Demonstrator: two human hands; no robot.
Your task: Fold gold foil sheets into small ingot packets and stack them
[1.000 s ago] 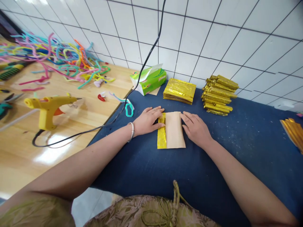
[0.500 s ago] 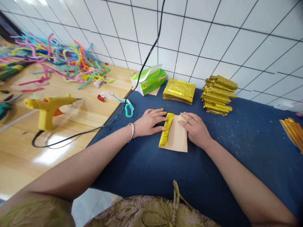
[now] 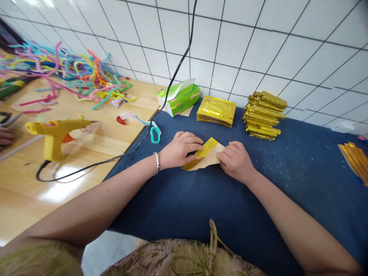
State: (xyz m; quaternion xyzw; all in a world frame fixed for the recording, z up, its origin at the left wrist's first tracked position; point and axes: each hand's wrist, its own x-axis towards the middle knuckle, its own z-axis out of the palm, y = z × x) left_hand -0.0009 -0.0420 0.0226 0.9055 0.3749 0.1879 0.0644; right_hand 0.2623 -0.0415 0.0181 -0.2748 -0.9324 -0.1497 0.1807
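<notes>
here, on the dark blue cloth [image 3: 201, 199], both hands meet over one folded sheet of gold paper [image 3: 204, 158], which lies tilted between them — its shiny gold strip toward the left hand, its plain tan back showing beside the right. the left hand [image 3: 178, 149] curls over the sheet's left part, fingers bent and pinching the gold fold, thumb tucked under so the exact grip is partly hidden; a silver bangle [image 3: 156, 163] sits on that wrist. the right hand [image 3: 235, 161] is closed loosely on the sheet's right corner, fingertips pressing the tan edge.

behind the hands, near the white tiled wall [image 3: 258, 46], lies a flat stack of gold sheets [image 3: 216, 110], and just to its right a taller pile of folded gold pieces [image 3: 264, 115]. a green tissue box [image 3: 178, 99] stands left of the flat stack, at the cloth's far corner. more gold pieces [image 3: 355, 161] lie at the right edge, well apart.

to the left is a wooden table [image 3: 86, 153] with a yellow glue gun [image 3: 54, 132] standing on it; its black cord [image 3: 161, 103] runs across the cloth's corner and up the wall. a heap of coloured pipe cleaners [image 3: 71, 73] spreads at the table's far side, and a teal loop [image 3: 155, 134] rests near the left hand. another person's fingers [image 3: 4, 135] show at the far left edge.
</notes>
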